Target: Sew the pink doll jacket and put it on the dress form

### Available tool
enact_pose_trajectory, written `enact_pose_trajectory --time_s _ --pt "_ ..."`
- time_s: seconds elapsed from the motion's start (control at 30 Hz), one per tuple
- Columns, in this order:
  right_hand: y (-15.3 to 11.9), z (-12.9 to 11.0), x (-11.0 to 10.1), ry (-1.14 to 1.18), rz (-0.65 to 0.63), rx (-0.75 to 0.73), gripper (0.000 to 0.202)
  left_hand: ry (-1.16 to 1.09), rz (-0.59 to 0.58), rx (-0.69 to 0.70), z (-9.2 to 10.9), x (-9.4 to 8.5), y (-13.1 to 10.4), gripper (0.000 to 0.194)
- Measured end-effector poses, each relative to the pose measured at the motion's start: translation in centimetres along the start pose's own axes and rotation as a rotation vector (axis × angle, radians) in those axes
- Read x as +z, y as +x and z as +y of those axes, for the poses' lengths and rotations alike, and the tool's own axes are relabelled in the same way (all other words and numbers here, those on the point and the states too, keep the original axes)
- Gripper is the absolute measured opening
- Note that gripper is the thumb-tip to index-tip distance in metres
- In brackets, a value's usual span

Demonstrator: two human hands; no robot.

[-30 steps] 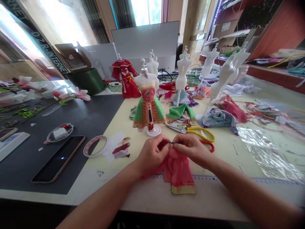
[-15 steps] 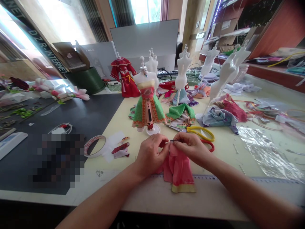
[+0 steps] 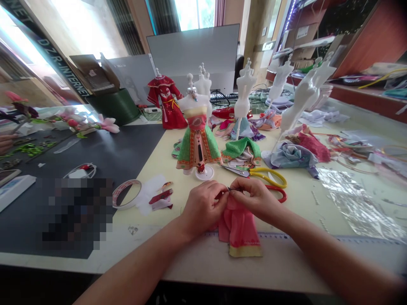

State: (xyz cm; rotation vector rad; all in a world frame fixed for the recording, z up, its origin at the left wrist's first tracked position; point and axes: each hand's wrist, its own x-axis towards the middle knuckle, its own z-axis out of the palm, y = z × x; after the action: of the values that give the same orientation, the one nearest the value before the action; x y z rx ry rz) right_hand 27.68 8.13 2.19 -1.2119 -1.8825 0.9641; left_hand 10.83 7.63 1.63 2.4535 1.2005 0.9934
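Observation:
A small pink doll garment with a yellow hem hangs over the table's front edge area, its top gathered between my hands. My left hand is closed in a pinch on the garment's upper edge. Close beside it, my right hand pinches a small dark thin thing at the garment's top; its kind is too small to tell. Just beyond my hands stands a dress form in a green and pink dress. Scissors with yellow and red handles lie behind my right hand.
A tape roll and fabric scraps lie to the left. A clear ruler runs along the front. White dress forms, cloth pieces and crinkled film are behind and right. Another person's hand shows far left.
My fingertips have shifted slightly at the garment's top, and the dark thing now points toward my left hand. At far left, another person's hand with a flower stem has come into view.

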Motion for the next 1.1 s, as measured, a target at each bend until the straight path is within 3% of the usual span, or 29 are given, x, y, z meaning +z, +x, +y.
enact_pose_trajectory --time_s 1.1 --pt "-0.02 -0.14 -0.08 -0.034 0.004 -0.035 0.015 0.003 -0.009 0.071 -0.44 0.11 -0.14 0.013"
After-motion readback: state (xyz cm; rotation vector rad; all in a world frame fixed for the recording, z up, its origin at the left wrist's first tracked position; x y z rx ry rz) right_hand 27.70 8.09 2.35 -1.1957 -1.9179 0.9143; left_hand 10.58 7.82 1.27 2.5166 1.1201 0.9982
